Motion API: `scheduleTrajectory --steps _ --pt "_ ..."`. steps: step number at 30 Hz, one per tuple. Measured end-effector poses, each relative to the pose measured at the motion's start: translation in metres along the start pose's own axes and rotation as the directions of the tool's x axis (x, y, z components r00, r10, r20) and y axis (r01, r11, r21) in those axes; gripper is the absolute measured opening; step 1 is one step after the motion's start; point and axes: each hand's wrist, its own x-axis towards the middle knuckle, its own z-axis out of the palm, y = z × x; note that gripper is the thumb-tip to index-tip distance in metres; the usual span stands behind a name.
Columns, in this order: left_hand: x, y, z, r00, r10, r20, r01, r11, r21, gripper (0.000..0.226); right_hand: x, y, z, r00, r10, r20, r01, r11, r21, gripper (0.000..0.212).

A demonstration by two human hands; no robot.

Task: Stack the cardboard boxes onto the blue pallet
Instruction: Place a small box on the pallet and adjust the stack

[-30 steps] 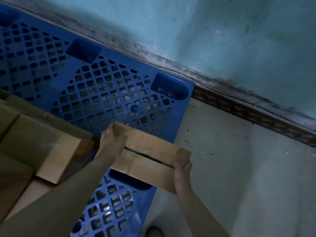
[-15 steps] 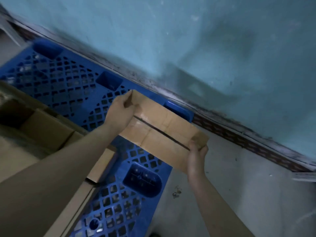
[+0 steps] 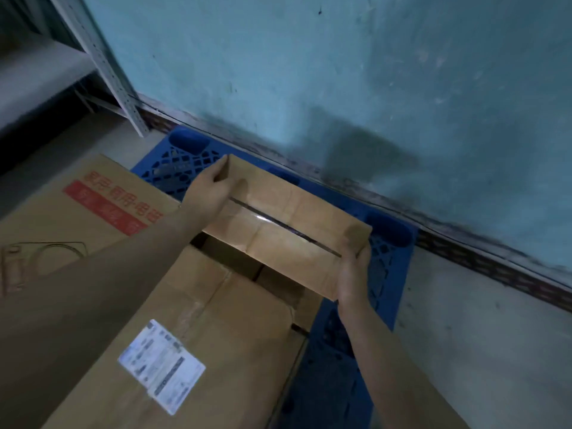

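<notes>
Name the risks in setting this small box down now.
1. The left hand and right hand grip the small box only at its ends, so it could slip or tip.
2. It hangs over the far edge of the labelled box and a gap beside it, so it may land tilted.
3. Only a narrow strip of blue pallet shows by the wall; fingers might get pinched there.

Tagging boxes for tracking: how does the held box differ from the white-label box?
Held box is smaller, gripped at its ends by left hand and right hand; white-label box is larger, in no hand. Held box's top is plain; white-label box carries a sticker. Both brown cardboard.
</notes>
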Motion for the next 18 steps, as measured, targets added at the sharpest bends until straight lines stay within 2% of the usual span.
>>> scheduleTrajectory --steps 4,8,10,13,15,18 --pt "0.005 -0.026 -0.030 1.000 -0.014 0.005 0.014 0.999 -0.041 0.062 -0.019 0.015 0.030 1.000 0.016 -0.002 -0.016 1.000 -0.005 0.068" --pt "0.022 -0.057 -0.036 0.994 -0.045 0.104 0.049 0.998 -0.041 0.068 -0.022 0.030 0.050 0.999 0.034 -0.020 -0.035 0.999 -0.037 0.069" --pt "0.033 -0.071 -0.032 0.983 -0.077 0.165 0.077 0.997 0.005 0.072 -0.017 0.039 0.052 0.998 0.054 -0.025 -0.056 0.995 -0.085 0.066" --pt "0.038 -0.089 -0.033 0.970 -0.083 0.229 0.050 0.988 0.145 0.079 -0.010 0.052 0.050 0.997 0.076 -0.014 -0.077 0.981 -0.180 0.058" --pt "0.039 -0.103 -0.033 0.962 -0.073 0.264 0.026 0.984 0.178 0.083 -0.006 0.061 0.050 0.996 0.082 -0.019 -0.084 0.974 -0.210 0.056" --pt "0.039 -0.129 -0.030 0.955 -0.090 0.283 0.022 0.972 0.235 0.072 -0.005 0.077 0.052 0.993 0.112 -0.024 -0.114 0.962 -0.250 0.055"
